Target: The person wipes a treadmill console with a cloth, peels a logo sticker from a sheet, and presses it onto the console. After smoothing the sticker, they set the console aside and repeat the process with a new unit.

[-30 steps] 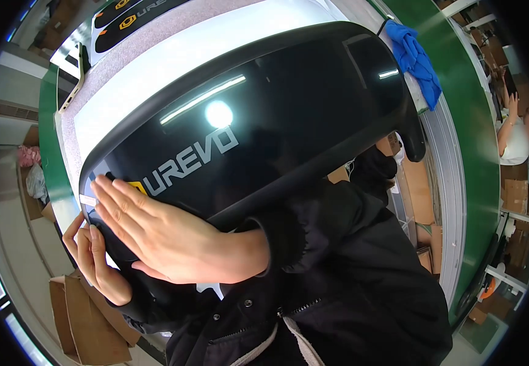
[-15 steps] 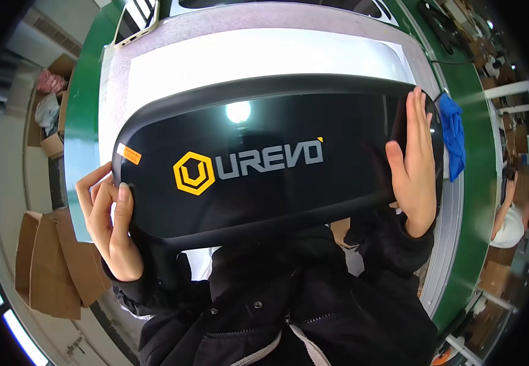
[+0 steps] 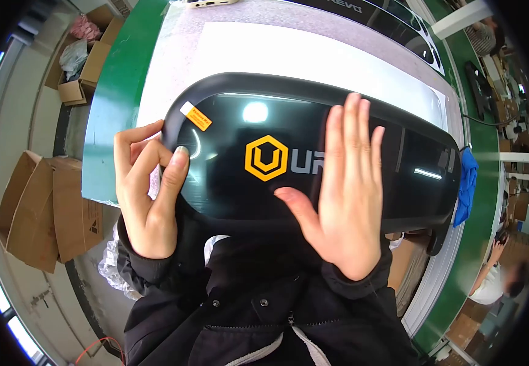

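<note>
A long glossy black panel [image 3: 228, 198] with rounded corners tilts in front of my chest. It carries a yellow hexagon logo [image 3: 266, 158] and grey letters, most of them hidden behind my right hand. My left hand [image 3: 148, 195] pinches the panel's left end, thumb on the front face and fingers around the edge. Flat over the middle of the face lies my right hand [image 3: 350, 189], its fingers stretched and thumb spread; it holds nothing. Near the upper left corner sticks an orange label [image 3: 200, 120] with a white tab.
Beyond the panel, a white sheet [image 3: 246, 46] covers part of the green-edged table [image 3: 121, 122]. Another dark panel [image 3: 368, 15] lies at the back, near a phone [image 3: 212, 3]. A blue cloth [image 3: 466, 183] hangs at the right. Cardboard boxes [image 3: 51, 210] stand left; a person [image 3: 490, 280] sits far right.
My right hand has moved left from the panel's right end to the middle of its face. The panel now slopes down to the right, and the whole view has turned.
</note>
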{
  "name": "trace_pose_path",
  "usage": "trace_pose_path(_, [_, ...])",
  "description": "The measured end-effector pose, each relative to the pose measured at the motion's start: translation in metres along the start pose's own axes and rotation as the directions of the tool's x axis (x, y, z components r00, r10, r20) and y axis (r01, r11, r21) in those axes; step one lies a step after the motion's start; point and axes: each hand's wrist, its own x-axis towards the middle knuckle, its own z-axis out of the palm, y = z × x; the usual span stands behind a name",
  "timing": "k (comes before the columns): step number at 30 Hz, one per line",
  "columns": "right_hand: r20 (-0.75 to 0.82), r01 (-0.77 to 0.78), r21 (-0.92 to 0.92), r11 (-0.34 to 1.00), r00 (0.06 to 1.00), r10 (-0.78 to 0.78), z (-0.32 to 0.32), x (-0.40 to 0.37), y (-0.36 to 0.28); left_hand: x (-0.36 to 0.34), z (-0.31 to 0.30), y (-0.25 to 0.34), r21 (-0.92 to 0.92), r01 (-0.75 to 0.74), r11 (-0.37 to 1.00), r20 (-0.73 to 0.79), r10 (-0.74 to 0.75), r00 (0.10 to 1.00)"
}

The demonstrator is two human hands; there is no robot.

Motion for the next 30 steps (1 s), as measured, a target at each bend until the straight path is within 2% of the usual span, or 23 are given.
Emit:
trace_pose_path(2, [0.053, 0.047, 0.012, 0.999, 0.997, -0.047, 0.005, 0.009, -0.019, 0.001, -0.001, 0.002, 0.024, -0.005, 1.0, 0.014, 0.005, 1.0])
trace_pose_path(3, [0.055, 0.063, 0.028, 0.998, 0.996, -0.065, 0.009, 0.013, -0.027, 0.002, -0.002, -0.002, 0.066, -0.063, 0.996, 0.019, 0.062, 0.998])
trace_pose_path(9, [0.039, 0.134, 0.065, 0.989, 0.99, -0.137, 0.02, 0.028, -0.056, 0.005, -0.005, -0.003, 0.141, -0.116, 0.983, 0.055, 0.109, 0.993])
trace_pose_path(12, [0.008, 0.126, 0.027, 0.992, 0.992, -0.126, 0.027, 0.032, -0.063, 0.004, -0.006, -0.002, 0.002, -0.018, 1.0, -0.047, 0.018, 0.999])
trace_pose_path(13, [-0.008, 0.113, 0.036, 0.993, 0.994, -0.112, 0.029, 0.033, -0.065, 0.003, -0.005, -0.009, -0.184, 0.052, 0.982, -0.111, -0.073, 0.991])
trace_pose_path(14, [-0.024, 0.108, 0.041, 0.993, 0.994, -0.107, 0.031, 0.034, -0.069, 0.003, -0.007, -0.012, -0.156, 0.114, 0.981, -0.091, -0.129, 0.987])
trace_pose_path(16, [-0.059, 0.09, 0.051, 0.995, 0.994, -0.087, 0.036, 0.037, -0.076, -0.002, -0.003, -0.016, -0.28, 0.096, 0.955, -0.122, -0.135, 0.983])
trace_pose_path(20, [-0.154, 0.064, 0.124, 0.99, 0.987, -0.045, 0.049, 0.046, -0.1, -0.004, -0.003, -0.016, -0.55, 0.154, 0.821, -0.126, -0.264, 0.956])
trace_pose_path(22, [-0.168, 0.076, 0.032, 0.997, 0.983, -0.069, 0.058, 0.051, -0.114, -0.004, -0.001, -0.017, -0.672, 0.13, 0.729, -0.134, -0.293, 0.947])
trace_pose_path(23, [-0.158, 0.098, -0.018, 0.995, 0.983, -0.099, 0.061, 0.052, -0.121, -0.005, -0.003, -0.025, -0.671, 0.085, 0.736, -0.148, -0.246, 0.958])
trace_pose_path(25, [-0.133, 0.135, -0.088, 0.987, 0.98, -0.146, 0.06, 0.052, -0.131, -0.007, -0.008, -0.039, -0.749, 0.092, 0.657, -0.133, -0.284, 0.95])
trace_pose_path(26, [-0.135, 0.204, -0.11, 0.973, 0.966, -0.218, 0.059, 0.052, -0.131, -0.008, -0.01, -0.047, -0.776, 0.083, 0.626, -0.131, -0.288, 0.949])
trace_pose_path(27, [-0.158, 0.324, -0.034, 0.946, 0.933, -0.325, 0.062, 0.051, -0.131, -0.008, -0.012, -0.047, -0.689, 0.09, 0.719, -0.174, -0.284, 0.943])
trace_pose_path(28, [-0.192, 0.441, 0.039, 0.897, 0.884, -0.426, 0.065, 0.049, -0.131, -0.009, -0.004, -0.035, -0.838, 0.019, 0.546, -0.249, -0.412, 0.876])
trace_pose_path(30, [-0.219, 0.641, 0.065, 0.765, 0.757, -0.616, 0.063, 0.042, -0.126, -0.012, -0.019, -0.045, -0.906, 0.1, 0.412, -0.041, -0.319, 0.947])
